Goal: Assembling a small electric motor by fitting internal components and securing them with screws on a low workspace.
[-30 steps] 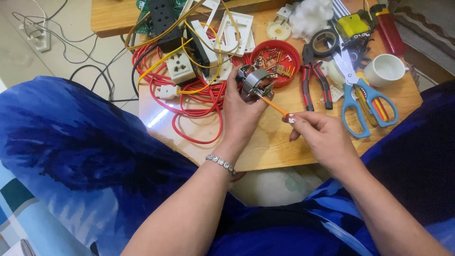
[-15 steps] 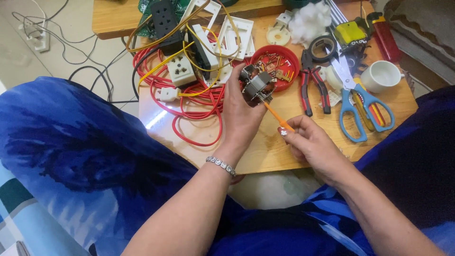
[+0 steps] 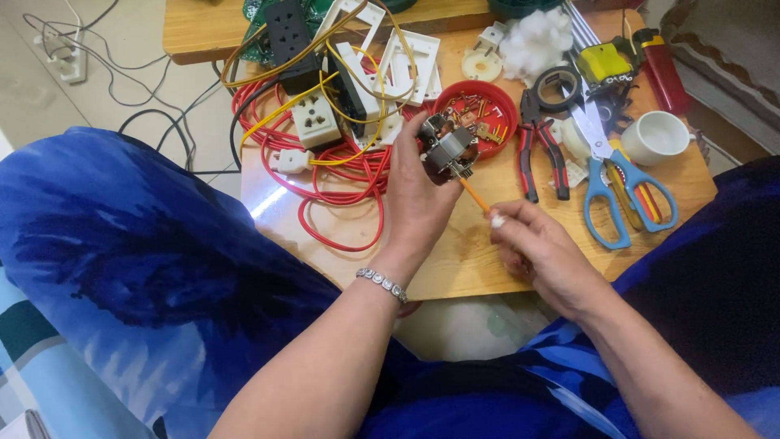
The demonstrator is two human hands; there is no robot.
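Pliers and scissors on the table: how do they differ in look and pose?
The pliers have red-and-black handles; the scissors have blue loop handles. The pliers lie closed beside the red bowl; the scissors lie further right, blades pointing up towards the yellow device. Both lie flat on the wooden table, untouched by either hand.

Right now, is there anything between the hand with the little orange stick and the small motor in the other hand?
Nothing visible. The right hand pinches the orange stick, whose tip already reaches the small motor held up in the left hand, above the wooden table.
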